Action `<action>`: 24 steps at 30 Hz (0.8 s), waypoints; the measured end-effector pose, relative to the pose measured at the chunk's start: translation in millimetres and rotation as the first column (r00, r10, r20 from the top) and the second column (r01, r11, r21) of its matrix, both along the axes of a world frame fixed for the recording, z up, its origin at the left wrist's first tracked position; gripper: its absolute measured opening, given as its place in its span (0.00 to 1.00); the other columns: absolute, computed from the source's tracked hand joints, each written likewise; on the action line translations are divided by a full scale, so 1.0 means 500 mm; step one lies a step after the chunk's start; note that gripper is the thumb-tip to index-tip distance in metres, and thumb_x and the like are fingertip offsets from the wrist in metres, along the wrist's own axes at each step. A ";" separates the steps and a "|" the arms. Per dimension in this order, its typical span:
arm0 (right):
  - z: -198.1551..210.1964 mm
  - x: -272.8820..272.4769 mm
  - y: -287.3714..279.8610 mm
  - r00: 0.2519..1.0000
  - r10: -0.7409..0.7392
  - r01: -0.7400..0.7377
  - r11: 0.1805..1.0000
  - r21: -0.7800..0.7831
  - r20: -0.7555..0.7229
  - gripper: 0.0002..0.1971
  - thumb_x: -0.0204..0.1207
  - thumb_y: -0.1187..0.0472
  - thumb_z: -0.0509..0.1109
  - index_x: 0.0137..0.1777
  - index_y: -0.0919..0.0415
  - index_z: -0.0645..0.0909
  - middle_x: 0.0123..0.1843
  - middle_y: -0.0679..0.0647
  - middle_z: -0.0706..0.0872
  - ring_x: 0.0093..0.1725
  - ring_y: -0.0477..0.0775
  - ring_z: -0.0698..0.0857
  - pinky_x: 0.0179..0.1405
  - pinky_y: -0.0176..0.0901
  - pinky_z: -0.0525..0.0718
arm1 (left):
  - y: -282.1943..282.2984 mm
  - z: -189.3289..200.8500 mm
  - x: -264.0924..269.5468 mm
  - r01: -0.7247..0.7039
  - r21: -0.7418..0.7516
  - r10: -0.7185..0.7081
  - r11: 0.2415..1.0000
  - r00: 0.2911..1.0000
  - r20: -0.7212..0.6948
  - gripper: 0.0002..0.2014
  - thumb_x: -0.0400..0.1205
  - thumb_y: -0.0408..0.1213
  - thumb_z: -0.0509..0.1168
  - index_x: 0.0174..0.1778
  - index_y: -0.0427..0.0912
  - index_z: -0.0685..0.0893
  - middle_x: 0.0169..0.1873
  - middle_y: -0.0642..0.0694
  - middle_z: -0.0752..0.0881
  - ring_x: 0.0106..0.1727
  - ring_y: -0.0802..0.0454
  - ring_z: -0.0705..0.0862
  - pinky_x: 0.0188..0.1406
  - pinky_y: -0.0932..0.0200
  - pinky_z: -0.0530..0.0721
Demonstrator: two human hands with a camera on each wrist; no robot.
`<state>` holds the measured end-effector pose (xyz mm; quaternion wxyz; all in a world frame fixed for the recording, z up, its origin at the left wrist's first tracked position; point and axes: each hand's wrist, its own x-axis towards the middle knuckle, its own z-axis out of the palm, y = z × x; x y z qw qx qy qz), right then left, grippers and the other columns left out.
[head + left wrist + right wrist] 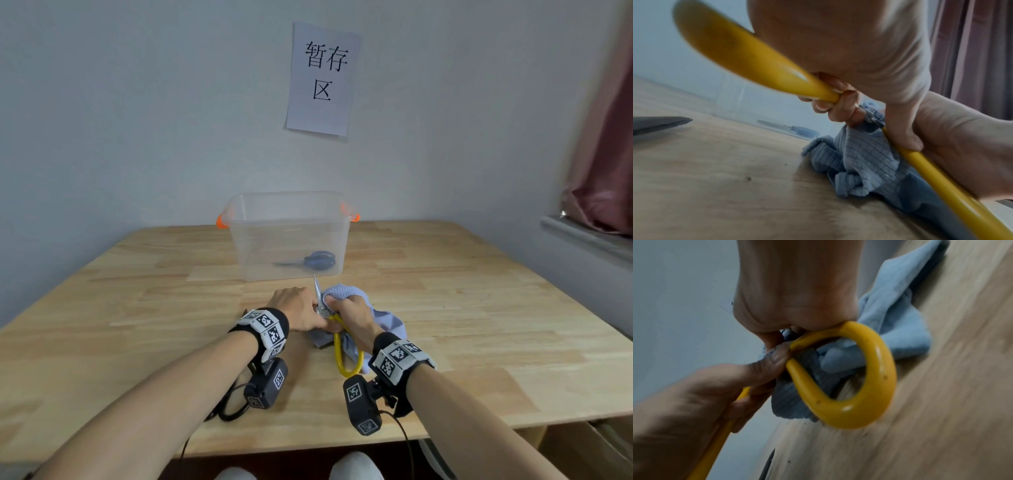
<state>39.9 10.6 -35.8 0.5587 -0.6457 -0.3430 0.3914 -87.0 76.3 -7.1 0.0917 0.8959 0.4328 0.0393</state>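
At the near middle of the wooden worktop [137, 308], the person's left hand [294, 306] is wrapped round a pair of yellow-handled scissors [336, 349], gripping them close to the pivot. The left wrist view shows its fingers [840, 105] curled over one handle, and the right wrist view shows its thumb [777, 358] set against the handle loop. The scissors lie between the two hands. The big yellow loop reaches back towards the person, just above the wood, and the steel blade points away and slightly upward, towards the far side. Directly to the right, touching the blade, the right hand [352, 317] is closed in a fist round a light blue cloth [388, 320]. Part of the cloth is bunched over the fingers against the metal, and the rest trails onto the worktop beneath and to the right of that hand. Beyond the hands, at the far middle against the wall, stands a clear plastic storage box [291, 236] with orange latches [222, 221]. A pair of blue-handled scissors [317, 259] lies on the bottom of it. Above the box a paper sign [322, 78] with printed characters is stuck to the wall. At the far right, a dark red curtain [606, 137] hangs over a grey sill [589, 236].
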 end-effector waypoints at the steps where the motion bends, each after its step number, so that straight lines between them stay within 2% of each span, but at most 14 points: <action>1: -0.002 0.000 0.004 1.000 -0.001 0.001 1.000 0.000 0.019 0.10 0.82 0.62 0.70 0.51 0.71 0.85 0.39 0.58 0.87 0.37 0.51 0.86 0.30 0.36 0.85 | 0.000 0.000 -0.001 0.000 0.002 0.000 1.000 1.000 -0.002 0.35 0.62 0.78 0.68 0.39 0.46 0.87 0.36 0.49 0.87 0.39 0.46 0.84 0.40 0.52 0.80; 3: -0.001 0.002 0.005 0.998 0.052 -0.053 0.999 0.015 0.025 0.10 0.83 0.64 0.69 0.43 0.71 0.84 0.33 0.56 0.86 0.33 0.49 0.85 0.26 0.34 0.82 | 0.001 -0.002 -0.006 -0.016 -0.033 0.016 0.999 1.000 0.008 0.32 0.63 0.76 0.69 0.36 0.48 0.84 0.34 0.51 0.85 0.39 0.48 0.83 0.36 0.54 0.77; 5: 0.005 0.007 0.001 0.990 0.138 -0.138 0.990 0.033 0.004 0.15 0.83 0.69 0.66 0.33 0.67 0.80 0.22 0.51 0.83 0.24 0.45 0.82 0.21 0.32 0.78 | 0.004 -0.007 -0.008 -0.032 -0.095 0.035 0.995 0.999 0.038 0.31 0.64 0.76 0.70 0.35 0.48 0.83 0.33 0.52 0.83 0.38 0.49 0.81 0.34 0.56 0.73; 6: 0.005 0.012 0.000 0.982 0.189 -0.188 0.981 0.044 -0.022 0.17 0.84 0.71 0.64 0.31 0.67 0.79 0.20 0.49 0.82 0.22 0.43 0.81 0.21 0.33 0.78 | 0.006 -0.008 -0.010 -0.032 -0.122 0.039 0.992 0.998 0.055 0.32 0.63 0.77 0.70 0.36 0.47 0.84 0.34 0.52 0.83 0.38 0.49 0.81 0.34 0.56 0.73; 9: 0.008 0.019 -0.003 0.956 0.289 -0.284 0.955 0.084 -0.050 0.14 0.83 0.76 0.62 0.36 0.68 0.81 0.26 0.52 0.86 0.26 0.46 0.84 0.27 0.36 0.83 | 0.013 -0.008 -0.012 -0.031 -0.148 0.044 0.988 0.996 0.081 0.38 0.61 0.78 0.70 0.45 0.43 0.88 0.38 0.48 0.87 0.40 0.49 0.82 0.37 0.54 0.75; 11: 0.005 0.026 -0.004 0.950 0.308 -0.303 0.950 0.080 -0.055 0.12 0.83 0.75 0.62 0.39 0.69 0.82 0.32 0.57 0.86 0.29 0.48 0.86 0.30 0.38 0.85 | 0.015 -0.008 -0.012 -0.022 -0.154 0.036 0.988 0.996 0.084 0.37 0.61 0.77 0.71 0.46 0.45 0.89 0.40 0.47 0.88 0.40 0.49 0.82 0.38 0.54 0.77; 15: -0.016 0.046 0.003 0.938 0.313 -0.301 0.949 0.096 -0.147 0.08 0.84 0.74 0.62 0.50 0.78 0.82 0.46 0.69 0.86 0.39 0.59 0.87 0.40 0.46 0.90 | 0.014 -0.013 -0.012 -0.020 -0.184 0.050 0.983 0.986 0.157 0.35 0.59 0.76 0.73 0.38 0.43 0.87 0.33 0.51 0.84 0.37 0.50 0.81 0.34 0.54 0.72; 17: -0.025 0.057 0.002 0.922 0.321 -0.298 0.946 0.130 -0.219 0.10 0.86 0.74 0.59 0.56 0.78 0.80 0.50 0.70 0.86 0.44 0.62 0.87 0.46 0.49 0.90 | 0.019 -0.016 -0.014 -0.038 -0.210 0.082 0.977 0.975 0.206 0.33 0.58 0.75 0.75 0.31 0.45 0.81 0.28 0.51 0.78 0.33 0.50 0.76 0.33 0.54 0.67; 19: -0.023 0.064 -0.003 0.919 0.319 -0.295 0.946 0.132 -0.233 0.11 0.86 0.76 0.56 0.52 0.76 0.81 0.47 0.67 0.87 0.42 0.59 0.88 0.44 0.46 0.89 | 0.025 -0.018 -0.017 -0.041 -0.210 0.088 0.977 0.971 0.220 0.32 0.58 0.76 0.74 0.30 0.48 0.77 0.26 0.51 0.74 0.31 0.51 0.72 0.33 0.54 0.64; 21: -0.014 0.063 -0.002 0.936 0.320 -0.306 0.946 0.108 -0.149 0.13 0.82 0.80 0.56 0.42 0.75 0.81 0.44 0.65 0.85 0.38 0.59 0.84 0.36 0.42 0.87 | 0.027 -0.018 -0.021 -0.038 -0.203 0.083 0.978 0.973 0.216 0.32 0.57 0.77 0.74 0.31 0.49 0.79 0.26 0.52 0.75 0.31 0.51 0.73 0.32 0.54 0.64; 22: -0.007 0.060 -0.001 0.939 0.323 -0.313 0.945 0.095 -0.122 0.12 0.79 0.82 0.57 0.40 0.74 0.81 0.45 0.67 0.84 0.39 0.62 0.82 0.35 0.42 0.85 | 0.027 -0.019 -0.021 -0.039 -0.202 0.083 0.979 0.973 0.216 0.31 0.57 0.77 0.74 0.31 0.50 0.81 0.26 0.53 0.76 0.30 0.51 0.74 0.32 0.54 0.65; 24: 0.008 0.052 -0.003 0.922 0.362 -0.351 0.931 0.098 -0.136 0.09 0.74 0.81 0.59 0.44 0.75 0.80 0.49 0.69 0.82 0.42 0.63 0.79 0.39 0.45 0.83 | 0.025 -0.017 -0.022 -0.042 -0.200 0.086 0.979 0.972 0.220 0.31 0.58 0.76 0.74 0.30 0.49 0.79 0.25 0.52 0.75 0.30 0.51 0.73 0.31 0.54 0.64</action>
